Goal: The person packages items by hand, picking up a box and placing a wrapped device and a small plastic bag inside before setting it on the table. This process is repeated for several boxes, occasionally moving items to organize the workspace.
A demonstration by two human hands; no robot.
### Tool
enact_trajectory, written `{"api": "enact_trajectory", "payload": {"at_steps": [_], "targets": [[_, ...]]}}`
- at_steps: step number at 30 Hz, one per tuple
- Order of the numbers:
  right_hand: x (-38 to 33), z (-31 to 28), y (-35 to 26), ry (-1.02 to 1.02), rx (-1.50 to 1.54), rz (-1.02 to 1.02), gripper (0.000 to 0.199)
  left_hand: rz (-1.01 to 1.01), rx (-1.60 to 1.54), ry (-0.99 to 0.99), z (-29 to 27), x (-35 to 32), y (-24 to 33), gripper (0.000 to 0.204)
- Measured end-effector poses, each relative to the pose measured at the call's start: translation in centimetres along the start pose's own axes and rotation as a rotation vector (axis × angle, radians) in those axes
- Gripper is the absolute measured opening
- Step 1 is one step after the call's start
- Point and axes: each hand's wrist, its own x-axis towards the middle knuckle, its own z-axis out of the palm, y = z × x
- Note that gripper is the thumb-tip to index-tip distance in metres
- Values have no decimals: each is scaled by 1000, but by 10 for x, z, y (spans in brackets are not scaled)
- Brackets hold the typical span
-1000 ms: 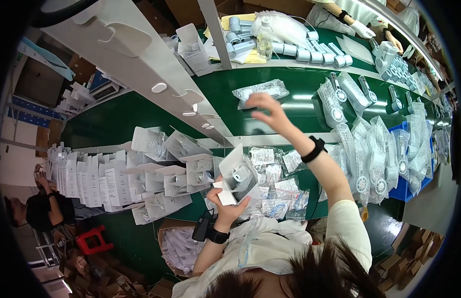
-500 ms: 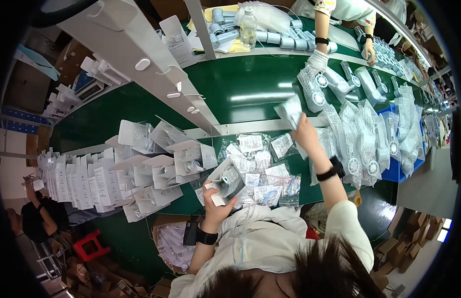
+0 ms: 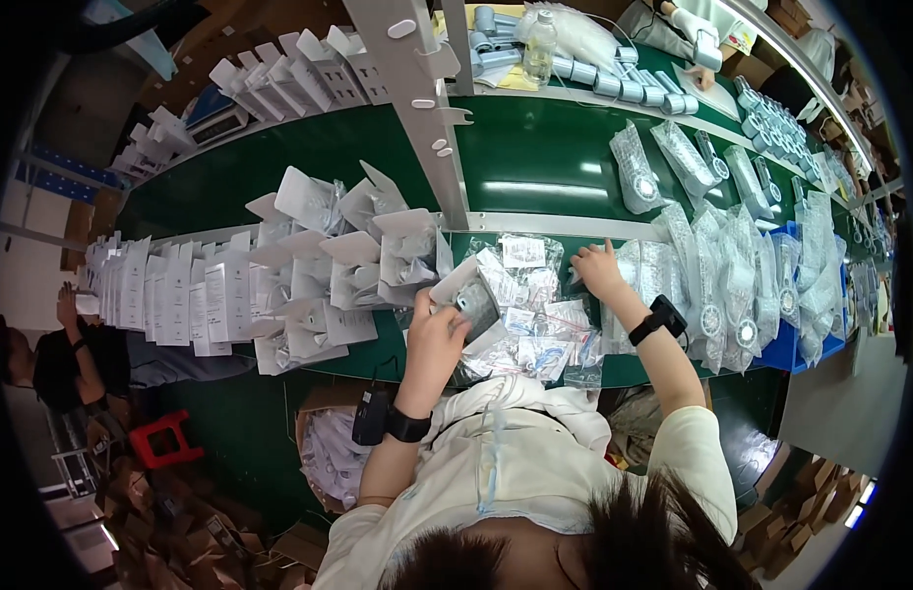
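My left hand (image 3: pixel 435 344) is closed on the near left edge of an open white box (image 3: pixel 498 313). Inside the box sits a grey-blue plastic device (image 3: pixel 472 298), partly covered by my fingers. My right hand (image 3: pixel 600 272) reaches down beside the bubble-wrapped packages (image 3: pixel 645 275), fingers apart, near the metal rail. A small pale edge shows at its fingertips; what it belongs to cannot be made out. Between my hands lie several clear bags (image 3: pixel 545 320) with printed papers and small parts.
Open white boxes (image 3: pixel 353 265) with bagged contents crowd the left, beside a row of closed boxes (image 3: pixel 171 295). Wrapped devices (image 3: pixel 737 280) lean by a blue bin (image 3: pixel 806 339). A metal post (image 3: pixel 432 118) rises behind. A co-worker's hand (image 3: pixel 705 77) is across the table.
My right hand has come back from over the rail; the pale packet it held no longer shows in it. My left hand has shifted onto the box's edge. The whole view has turned slightly.
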Motion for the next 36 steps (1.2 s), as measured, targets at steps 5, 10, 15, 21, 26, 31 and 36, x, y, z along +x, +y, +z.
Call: {"api": "enact_trajectory", "payload": {"at_steps": [5, 10, 15, 21, 26, 31, 36], "targets": [[-53, -82, -12, 432, 735, -27, 33, -49, -109, 106, 2, 4, -15, 16], [-72, -118, -109, 927, 1371, -512, 45, -80, -157, 131, -2, 8, -13, 14], [-53, -99, -134, 694, 648, -800, 27, 11, -143, 211, 3, 8, -24, 10], [-68, -114, -130, 714, 490, -922, 28, -64, -188, 206, -10, -10, -20, 9], [-85, -105, -119, 891, 855, -605, 21, -77, -186, 424, -61, -45, -23, 8], [-78, -72, -132, 758, 1189, -365, 20, 22, -90, 270, -79, -37, -59, 8], [-75, -72, -149, 658, 1120, -438, 22, 46, -66, 285, -71, -35, -76, 14]]}}
